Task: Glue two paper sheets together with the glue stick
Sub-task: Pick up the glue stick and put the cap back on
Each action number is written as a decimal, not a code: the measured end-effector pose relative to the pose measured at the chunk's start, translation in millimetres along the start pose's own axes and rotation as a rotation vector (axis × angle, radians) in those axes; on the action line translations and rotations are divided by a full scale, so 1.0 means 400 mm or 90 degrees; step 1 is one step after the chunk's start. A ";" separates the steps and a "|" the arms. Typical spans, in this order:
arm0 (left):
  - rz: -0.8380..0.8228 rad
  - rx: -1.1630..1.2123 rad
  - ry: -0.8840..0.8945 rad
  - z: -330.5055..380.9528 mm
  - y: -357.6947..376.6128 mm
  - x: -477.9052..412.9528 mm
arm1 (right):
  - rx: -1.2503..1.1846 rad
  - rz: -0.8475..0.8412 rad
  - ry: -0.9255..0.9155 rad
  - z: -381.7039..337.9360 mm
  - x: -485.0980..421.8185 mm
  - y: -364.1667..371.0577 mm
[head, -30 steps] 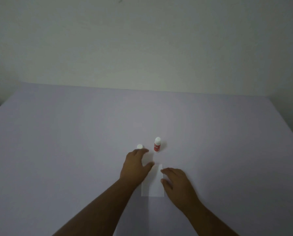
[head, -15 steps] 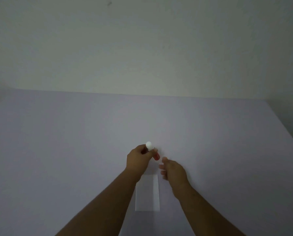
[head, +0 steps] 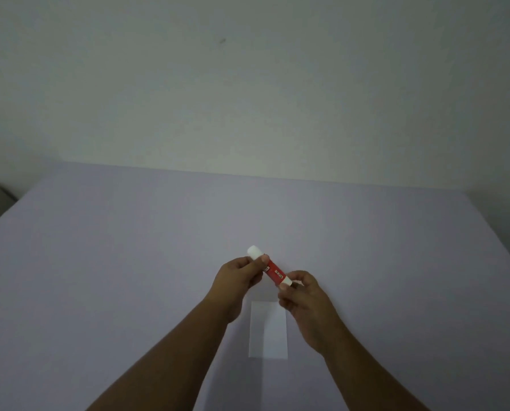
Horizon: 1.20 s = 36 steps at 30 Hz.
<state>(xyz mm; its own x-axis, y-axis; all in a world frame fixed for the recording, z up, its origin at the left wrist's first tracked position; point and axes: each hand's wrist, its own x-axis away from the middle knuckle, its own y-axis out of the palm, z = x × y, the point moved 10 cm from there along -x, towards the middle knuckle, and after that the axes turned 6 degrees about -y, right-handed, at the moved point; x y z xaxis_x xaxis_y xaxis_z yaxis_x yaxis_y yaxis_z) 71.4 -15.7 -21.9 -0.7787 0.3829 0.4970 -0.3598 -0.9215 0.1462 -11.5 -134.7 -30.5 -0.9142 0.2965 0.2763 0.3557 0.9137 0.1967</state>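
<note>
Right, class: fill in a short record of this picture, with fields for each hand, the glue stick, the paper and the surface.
left hand: fingers closed on the white cap end of the glue stick
right hand: fingers closed on its other, white base end
glue stick: red body, held tilted above the table, cap on
paper: white, lying flat below the hands; whether one sheet or two, cannot tell
table: pale lilac

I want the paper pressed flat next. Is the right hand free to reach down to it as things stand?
Probably not straight away. The right hand is pinching the lower end of the glue stick, which the left hand grips near the cap. Nothing lies between it and the paper just below, though.
</note>
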 end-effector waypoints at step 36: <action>0.047 -0.009 0.016 0.059 -0.017 0.132 | -0.141 -0.006 0.068 -0.052 0.130 0.051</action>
<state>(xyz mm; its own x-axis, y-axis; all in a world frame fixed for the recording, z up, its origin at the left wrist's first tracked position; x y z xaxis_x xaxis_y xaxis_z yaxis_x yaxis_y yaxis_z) 45.0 9.3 23.5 -0.8158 0.3155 0.4847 -0.3076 -0.9464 0.0982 -47.5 -106.4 7.4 -0.8961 0.2467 0.3689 0.3920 0.8298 0.3972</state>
